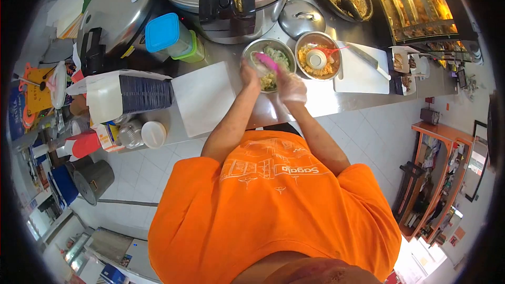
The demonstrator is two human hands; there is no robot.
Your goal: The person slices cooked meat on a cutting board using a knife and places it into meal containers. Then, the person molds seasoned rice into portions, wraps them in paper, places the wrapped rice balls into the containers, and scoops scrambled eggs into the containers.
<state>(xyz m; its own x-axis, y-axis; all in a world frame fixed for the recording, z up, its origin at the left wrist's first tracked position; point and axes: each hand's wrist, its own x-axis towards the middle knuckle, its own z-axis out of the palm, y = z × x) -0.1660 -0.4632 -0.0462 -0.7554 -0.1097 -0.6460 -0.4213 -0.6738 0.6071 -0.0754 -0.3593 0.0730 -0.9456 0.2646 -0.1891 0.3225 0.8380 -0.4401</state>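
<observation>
A steel bowl (pixel 246 51) on the counter holds pale green and yellow chopped food (pixel 277 56). My left hand (pixel 250 75) is closed around the bowl's near left side. In my right hand (pixel 292 88), which seems to wear a thin clear glove, is a pink utensil (pixel 266 61) that reaches over the bowl; its working end is hard to make out. Just right of it stands a second steel bowl (pixel 300 63) with orange-yellow food, a small white cup (pixel 316 59) and a red spoon (pixel 332 50).
Two large steel cookers (pixel 231 0) line the back, with a blue-lidded container (pixel 163 31) before them. White boards (pixel 204 94) lie left and right, the right one bearing a knife (pixel 368 59). Black trays (pixel 144 94) are stacked left. A lit food warmer (pixel 415 8) stands back right.
</observation>
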